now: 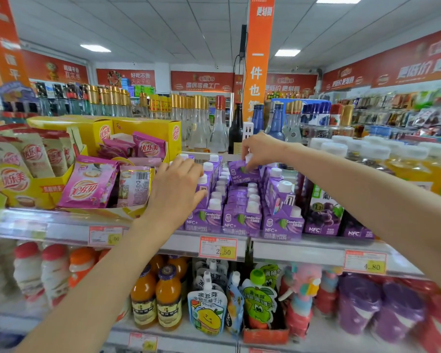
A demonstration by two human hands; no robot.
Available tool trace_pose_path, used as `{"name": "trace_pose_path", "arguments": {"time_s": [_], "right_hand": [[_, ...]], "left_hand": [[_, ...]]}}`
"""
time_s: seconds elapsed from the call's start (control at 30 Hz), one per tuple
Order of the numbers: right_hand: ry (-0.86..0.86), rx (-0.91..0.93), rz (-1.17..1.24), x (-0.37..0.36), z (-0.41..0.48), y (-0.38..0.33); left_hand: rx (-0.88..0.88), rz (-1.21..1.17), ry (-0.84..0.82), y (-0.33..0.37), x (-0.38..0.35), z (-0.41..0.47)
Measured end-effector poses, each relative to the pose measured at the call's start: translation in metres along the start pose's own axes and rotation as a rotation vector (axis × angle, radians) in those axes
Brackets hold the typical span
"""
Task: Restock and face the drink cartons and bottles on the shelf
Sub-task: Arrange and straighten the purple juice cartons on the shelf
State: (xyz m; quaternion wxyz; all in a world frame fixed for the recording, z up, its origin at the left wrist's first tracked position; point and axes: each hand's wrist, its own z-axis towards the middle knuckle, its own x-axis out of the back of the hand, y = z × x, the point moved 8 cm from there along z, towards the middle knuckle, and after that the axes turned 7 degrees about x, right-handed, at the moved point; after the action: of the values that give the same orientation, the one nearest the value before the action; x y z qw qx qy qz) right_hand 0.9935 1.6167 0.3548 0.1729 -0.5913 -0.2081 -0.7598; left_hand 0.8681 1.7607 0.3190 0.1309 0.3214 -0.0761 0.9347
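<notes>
Centre frame: right hand (261, 149) pinched a tilted purple carton (243, 172) by its top — left hand (176, 192) flat, fingers straight, against the carton rows (239, 215).

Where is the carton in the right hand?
Head view, centre: the held carton is tilted above the back rows of purple cartons, pinched by the right hand.

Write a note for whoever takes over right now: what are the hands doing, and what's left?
Left hand: open, fingers against the left row of purple cartons.
Right hand: pinches one tilted carton above the back of the rows.
Done: three rows stand on the shelf, fronts facing out.
Left: set the held carton down, probably at the back.
</notes>
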Motion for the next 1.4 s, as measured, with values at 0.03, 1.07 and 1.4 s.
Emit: {"name": "trace_pose_path", "arguments": {"time_s": [0.03,1.07,1.4], "right_hand": [[-0.017,-0.008,-0.003,-0.002,0.002,0.0],[-0.001,0.0,0.013,-0.007,-0.007,-0.013],[0.247,-0.039,0.07,0.028,-0.125,-0.024]], "left_hand": [[0.003,-0.002,-0.001,0.0,0.0,-0.001],[0.016,0.142,-0.065,0.003,0.005,0.017],[-0.015,-0.102,-0.528,0.031,-0.043,0.094]]}}
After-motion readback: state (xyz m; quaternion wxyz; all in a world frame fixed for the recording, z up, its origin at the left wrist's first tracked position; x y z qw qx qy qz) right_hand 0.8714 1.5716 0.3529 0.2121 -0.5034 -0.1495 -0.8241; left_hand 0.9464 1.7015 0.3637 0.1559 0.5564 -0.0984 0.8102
